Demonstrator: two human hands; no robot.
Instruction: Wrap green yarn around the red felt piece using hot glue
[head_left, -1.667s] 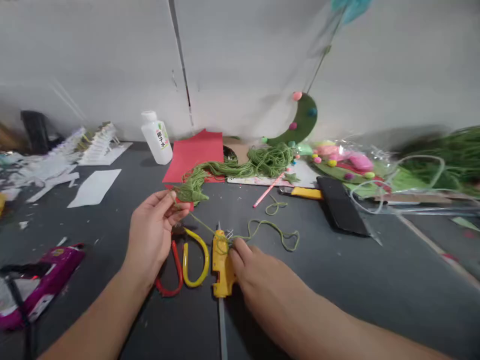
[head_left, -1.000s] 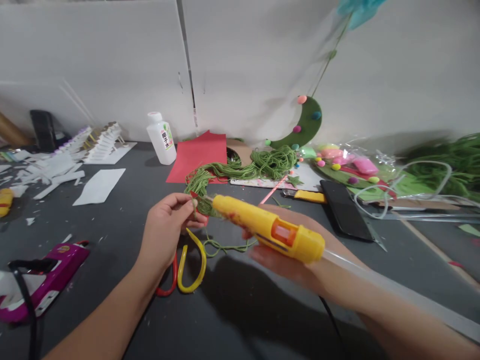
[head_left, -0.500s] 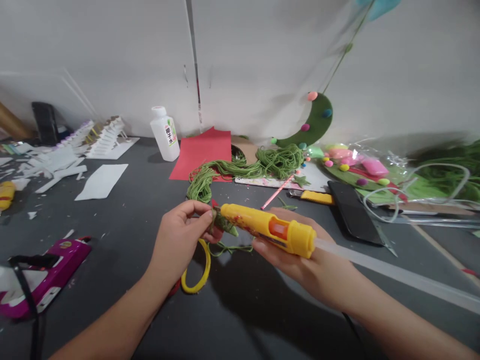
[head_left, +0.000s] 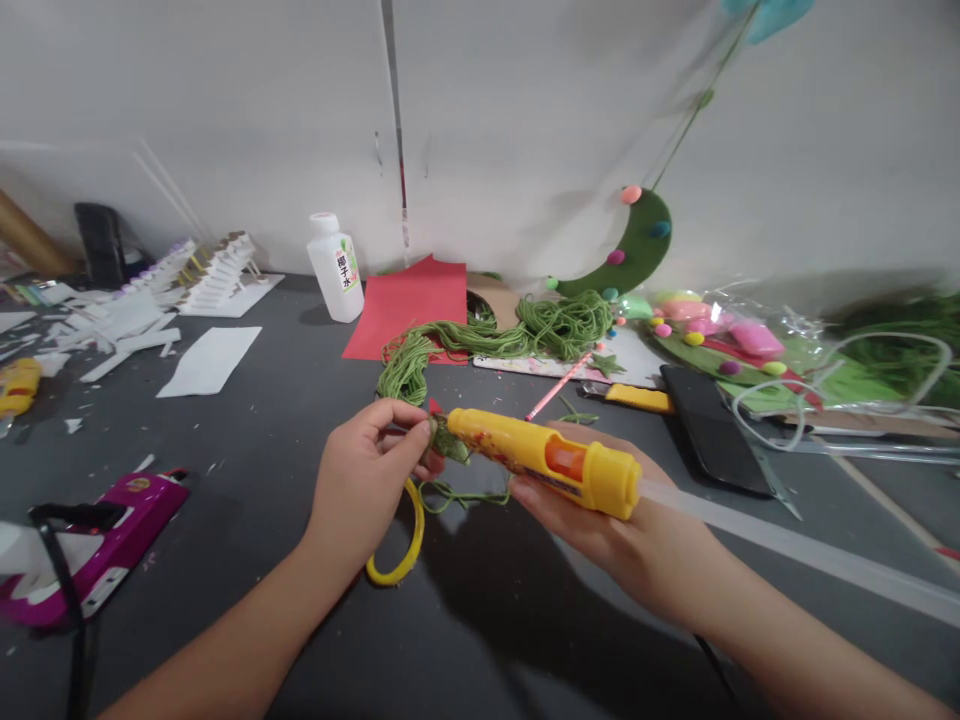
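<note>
My right hand (head_left: pixel 607 520) grips a yellow hot glue gun (head_left: pixel 547 462) with a clear glue stick (head_left: pixel 787 548) trailing back to the right. Its nozzle points left at a small green yarn-wrapped piece (head_left: pixel 448 444) pinched in the fingers of my left hand (head_left: pixel 371 480). A loose green yarn strand (head_left: pixel 465 494) hangs from the piece onto the dark table (head_left: pixel 247 420). Under my left hand lies a pair of scissors with a yellow handle loop (head_left: pixel 401 560).
A green yarn bundle (head_left: pixel 517 330) lies on red paper (head_left: pixel 409 300) beside a white bottle (head_left: pixel 336 268). A purple glue gun (head_left: pixel 105 530) sits at the left. To the right are a black phone (head_left: pixel 712 425), a yellow utility knife (head_left: pixel 637 398), a pink stick (head_left: pixel 555 386) and pompoms in plastic (head_left: pixel 712 335).
My right hand lifted the yellow glue gun from the table and brought its nozzle to the green piece in my left hand. The view shifted slightly left.
</note>
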